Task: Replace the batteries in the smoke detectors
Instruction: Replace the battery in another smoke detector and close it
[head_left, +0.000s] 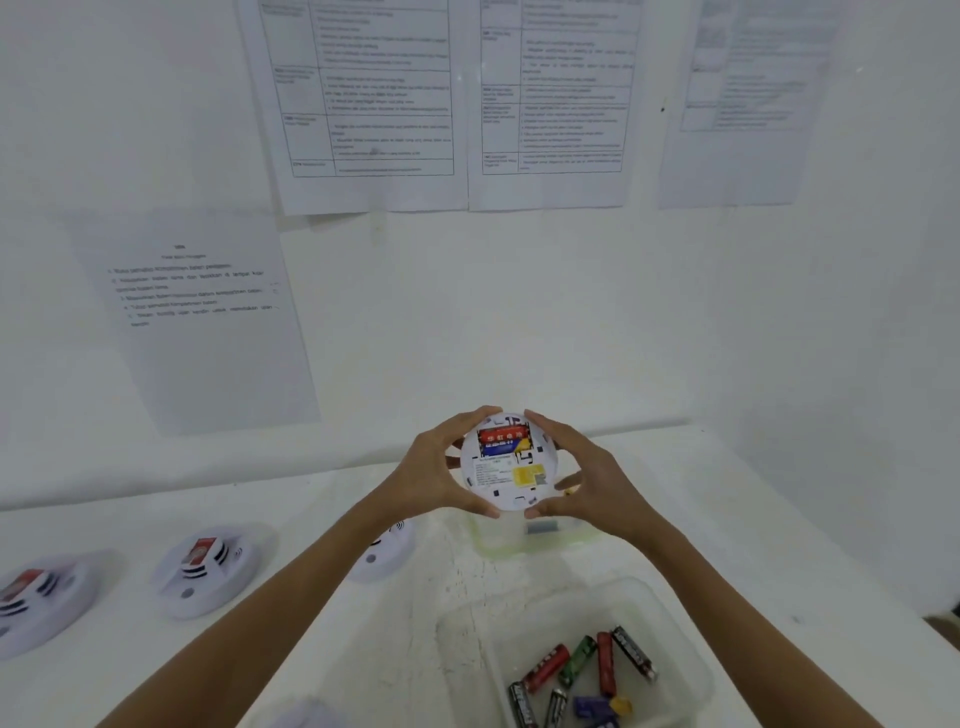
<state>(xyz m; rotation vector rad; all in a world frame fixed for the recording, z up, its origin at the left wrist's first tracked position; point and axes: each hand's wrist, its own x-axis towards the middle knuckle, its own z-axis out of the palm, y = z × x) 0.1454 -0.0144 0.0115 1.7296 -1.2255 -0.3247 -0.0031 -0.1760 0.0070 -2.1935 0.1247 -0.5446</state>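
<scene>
Smoke detector (509, 462) in hand, bay open, cells seated, cover not yet on.
Well to its lower left, three other detectors (205, 569) lie on the worktop (311, 623), which I judge still to be done. My left hand (441, 467) and right hand (587, 478) each curl round its rim, with its back toward me. Fitted batteries (503, 439), red and blue, fill the bay, but I cannot tell whether they are old or new. Below and to its right stands a clear tub (670, 613) of loose batteries (582, 670).
</scene>
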